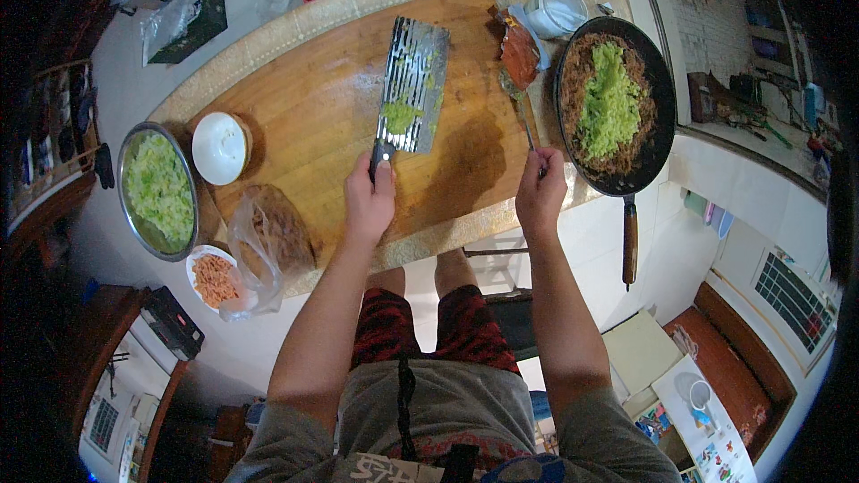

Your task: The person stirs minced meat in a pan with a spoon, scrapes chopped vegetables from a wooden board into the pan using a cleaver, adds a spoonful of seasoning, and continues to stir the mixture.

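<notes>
My left hand (pixel 371 200) is closed round the dark handle of a cleaver (pixel 414 84). The cleaver's blade is over the wooden board (pixel 322 107), with chopped green bits stuck to it. My right hand (pixel 541 189) grips the thin handle of a metal utensil (pixel 526 122), probably a spoon, whose far end is by an opened red packet (pixel 521 54). Just right of that hand is a black frying pan (pixel 666 107) holding brown shredded food (pixel 574 90) with chopped greens (pixel 609 107) heaped on it.
A steel bowl (pixel 125 215) of chopped greens, a white bowl (pixel 220 147), a plastic bag (pixel 272 235) with brown contents and a dish of orange shreds (pixel 213 280) stand at the left. Behind the pan is a white tub (pixel 557 11). The pan's handle (pixel 629 241) juts past the table edge.
</notes>
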Available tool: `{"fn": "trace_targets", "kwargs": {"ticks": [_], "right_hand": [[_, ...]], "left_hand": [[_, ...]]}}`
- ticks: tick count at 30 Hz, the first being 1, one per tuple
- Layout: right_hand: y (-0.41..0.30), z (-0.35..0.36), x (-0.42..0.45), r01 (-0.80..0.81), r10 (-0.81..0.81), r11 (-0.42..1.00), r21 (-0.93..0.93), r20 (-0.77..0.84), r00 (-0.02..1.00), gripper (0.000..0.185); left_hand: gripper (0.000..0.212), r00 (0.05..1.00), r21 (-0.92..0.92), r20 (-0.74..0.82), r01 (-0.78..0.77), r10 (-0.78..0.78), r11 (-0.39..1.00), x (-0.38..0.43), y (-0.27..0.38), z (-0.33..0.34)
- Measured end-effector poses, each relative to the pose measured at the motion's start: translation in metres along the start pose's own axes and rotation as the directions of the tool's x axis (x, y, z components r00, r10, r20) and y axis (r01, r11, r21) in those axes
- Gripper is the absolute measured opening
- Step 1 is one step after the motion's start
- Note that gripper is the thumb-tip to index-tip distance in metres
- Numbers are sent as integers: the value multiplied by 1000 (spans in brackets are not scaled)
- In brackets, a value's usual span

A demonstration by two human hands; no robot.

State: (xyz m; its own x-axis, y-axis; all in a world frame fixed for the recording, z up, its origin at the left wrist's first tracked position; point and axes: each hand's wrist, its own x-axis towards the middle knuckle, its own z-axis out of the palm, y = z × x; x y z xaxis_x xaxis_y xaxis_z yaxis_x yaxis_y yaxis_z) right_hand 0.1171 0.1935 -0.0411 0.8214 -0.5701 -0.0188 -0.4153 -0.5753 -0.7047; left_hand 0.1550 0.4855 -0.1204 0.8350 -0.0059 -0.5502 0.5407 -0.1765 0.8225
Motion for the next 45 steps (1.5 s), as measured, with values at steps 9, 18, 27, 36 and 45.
{"fn": "trace_targets", "kwargs": {"ticks": [9,18,27,36,45], "right_hand": [[-2,-4,5,-97,97,995,31,16,995,17],[-5,-5,7,-15,15,997,72,0,1000,12],[-11,-5,7,-62,60,991,120,21,998,15],[-16,-9,6,-114,109,984,136,39,993,14],[-2,-10,2,-61,60,995,82,13,998,9]], "left_hand": [[29,998,241,-64,-5,21,970,97,43,-11],[31,998,348,9,-62,63,935,139,61,-47],[26,987,461,159,-105,34,881,143,75,-73],[29,994,223,92,-75,56,972,135,92,-93],[25,985,389,170,-60,-8,919,149,107,-97]]}}
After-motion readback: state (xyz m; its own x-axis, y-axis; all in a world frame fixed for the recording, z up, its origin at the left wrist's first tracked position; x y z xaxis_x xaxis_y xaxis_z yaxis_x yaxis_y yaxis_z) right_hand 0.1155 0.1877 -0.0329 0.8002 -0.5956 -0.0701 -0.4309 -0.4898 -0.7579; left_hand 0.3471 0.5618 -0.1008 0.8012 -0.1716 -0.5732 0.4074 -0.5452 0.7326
